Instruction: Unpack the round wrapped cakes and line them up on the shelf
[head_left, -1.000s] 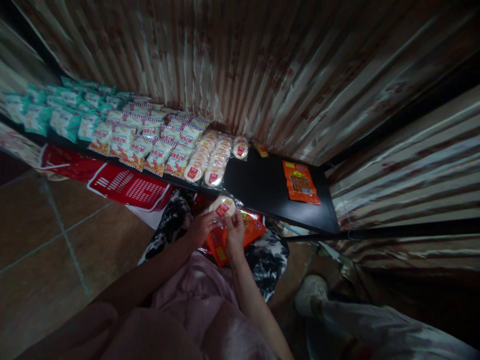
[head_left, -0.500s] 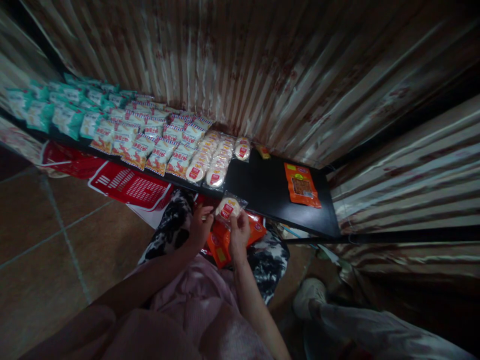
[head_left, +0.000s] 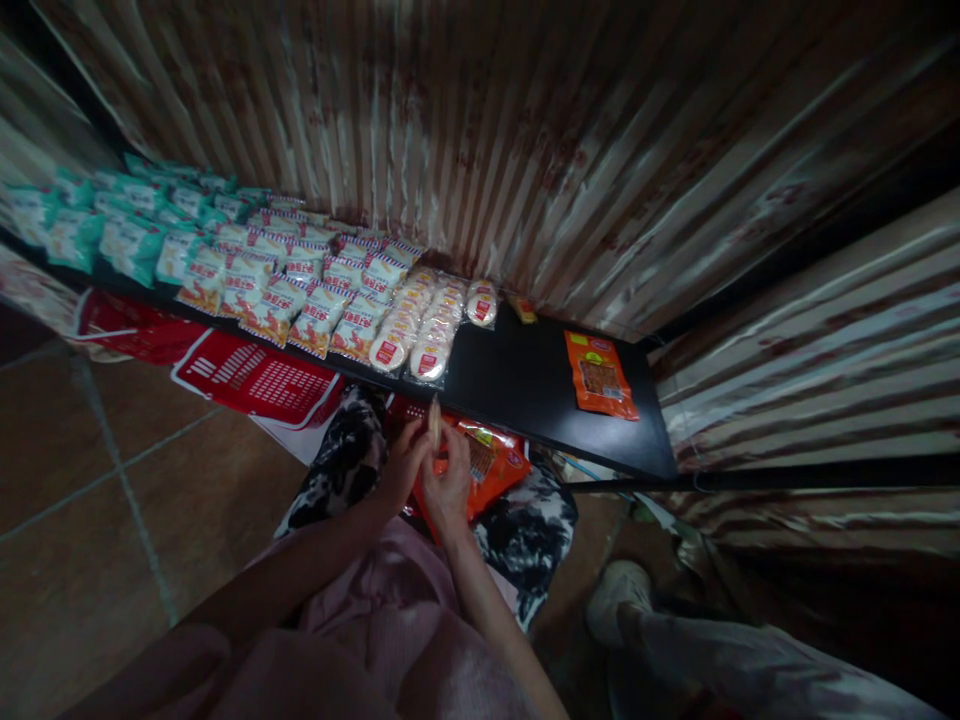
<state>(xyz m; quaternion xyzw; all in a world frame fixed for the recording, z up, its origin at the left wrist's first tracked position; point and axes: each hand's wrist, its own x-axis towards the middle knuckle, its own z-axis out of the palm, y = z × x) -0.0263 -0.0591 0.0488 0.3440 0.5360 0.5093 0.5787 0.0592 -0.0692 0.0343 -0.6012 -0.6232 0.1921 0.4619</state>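
Between my two hands, just in front of the shelf edge, a round wrapped rice cracker packet [head_left: 435, 422] stands on edge, its thin side toward me. My left hand [head_left: 405, 460] pinches it from the left, and my right hand [head_left: 448, 475] grips it from the right. Below them, orange snack pouches [head_left: 491, 465] lie on my lap, partly hidden by my right hand. On the black shelf [head_left: 510, 385], rows of the same rice cracker packets [head_left: 427, 360] lean on one another, with a single packet [head_left: 481, 303] behind on their right.
Blue-and-white snack bags [head_left: 322, 310] and teal bags [head_left: 131, 245] fill the shelf's left part. An orange pouch [head_left: 600, 375] and a small yellow packet [head_left: 523, 308] lie on the right. Red baskets [head_left: 255, 375] sit below. Another person's shoe [head_left: 619, 598] is at right.
The rice cracker packet has turned from face-up to edge-on and moved slightly left. My left hand has closed on it, and my right hand has shifted left with it.
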